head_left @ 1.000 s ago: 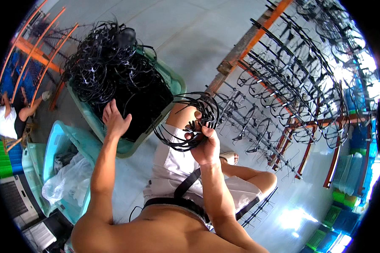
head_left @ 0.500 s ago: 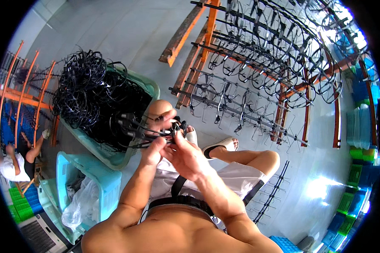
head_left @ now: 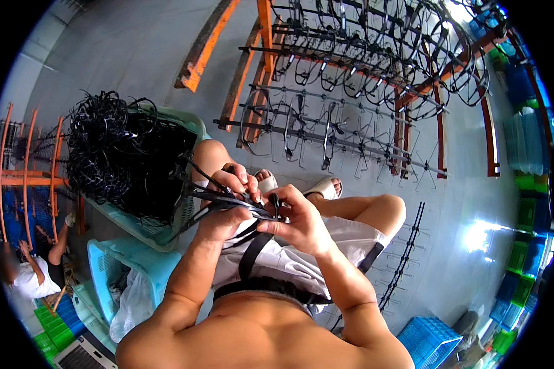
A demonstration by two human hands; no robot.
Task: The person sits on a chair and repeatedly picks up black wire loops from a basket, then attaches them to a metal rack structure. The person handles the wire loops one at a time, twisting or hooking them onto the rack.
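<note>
In front of my lap I hold a bundle of thin black flexible strips, whose long ends trail to the left. My left hand is wrapped round the bundle, its thumb along the near side and its fingers on the far side. With its thumb and fingers, my right hand pinches the bundle's right end, where small dark knobs show. Just to the left stands a pale green basket heaped with a tangle of similar black strips.
An orange rack ahead carries black rods hung with curved black pieces. More hooked rods lie on the floor at right. A light blue crate with a clear bag, a blue basket and a seated person are around me.
My right hand has shifted right and turned, now pinching the bundle's end. The left hand's grip has tightened round the strips. The whole view has swung slightly.
</note>
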